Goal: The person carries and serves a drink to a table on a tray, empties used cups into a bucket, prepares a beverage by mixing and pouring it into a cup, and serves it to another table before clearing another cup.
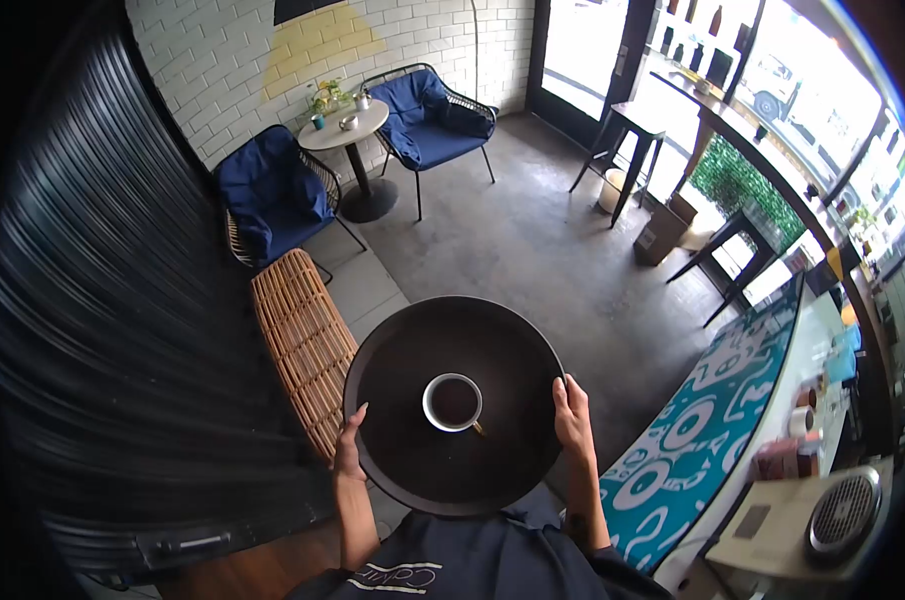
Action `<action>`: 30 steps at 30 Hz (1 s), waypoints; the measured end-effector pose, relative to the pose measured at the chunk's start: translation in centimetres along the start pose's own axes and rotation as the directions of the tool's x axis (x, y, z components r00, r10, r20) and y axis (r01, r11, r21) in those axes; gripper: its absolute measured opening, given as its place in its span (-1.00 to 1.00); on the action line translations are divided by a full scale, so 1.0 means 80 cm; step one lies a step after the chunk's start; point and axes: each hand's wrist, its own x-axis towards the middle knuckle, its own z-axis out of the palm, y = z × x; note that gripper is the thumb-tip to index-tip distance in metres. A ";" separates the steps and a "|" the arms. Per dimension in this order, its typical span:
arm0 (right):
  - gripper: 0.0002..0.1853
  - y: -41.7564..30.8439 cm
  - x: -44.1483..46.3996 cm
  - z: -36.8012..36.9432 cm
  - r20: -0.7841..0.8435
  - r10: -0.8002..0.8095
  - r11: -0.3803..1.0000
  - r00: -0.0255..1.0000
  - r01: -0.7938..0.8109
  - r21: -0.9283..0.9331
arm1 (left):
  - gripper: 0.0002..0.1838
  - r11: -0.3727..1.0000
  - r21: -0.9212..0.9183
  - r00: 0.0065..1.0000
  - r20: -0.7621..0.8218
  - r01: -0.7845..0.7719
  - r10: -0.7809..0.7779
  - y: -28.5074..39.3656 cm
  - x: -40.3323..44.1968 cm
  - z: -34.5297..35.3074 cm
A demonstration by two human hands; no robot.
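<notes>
A round dark tray (403, 345) is held out in front of my body at the bottom centre. On it, near the middle, stands a white cup (453, 402) with dark liquid inside and a gold-coloured handle pointing to the lower right. My left hand (350, 445) grips the tray's left edge, its thumb over the rim. My right hand (574, 415) grips the right edge, with the fingers partly hidden beneath the tray. Neither hand touches the cup.
A woven bench (301, 345) lies left of the tray. Beyond are blue chairs (273, 190) and a small round table (323, 136) holding a plant and cups. Stools (641, 120) stand by the window; a patterned counter (708, 430) runs along the right.
</notes>
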 end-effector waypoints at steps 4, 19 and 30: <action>-0.73 -0.014 0.128 0.010 0.000 0.062 0.998 0.998 -0.062 -0.026 | -0.24 0.990 0.137 0.992 -0.118 -0.025 0.041 0.023 0.088 0.049; -0.72 -0.007 0.543 0.161 0.165 0.009 1.000 0.986 -0.008 -0.008 | -0.27 1.000 -0.013 0.971 -0.239 -0.008 0.004 0.134 0.426 0.126; -0.70 -0.043 0.829 0.311 0.149 -0.011 0.999 0.989 0.016 -0.031 | -0.32 0.999 -0.036 0.965 -0.260 -0.008 -0.002 0.297 0.710 0.158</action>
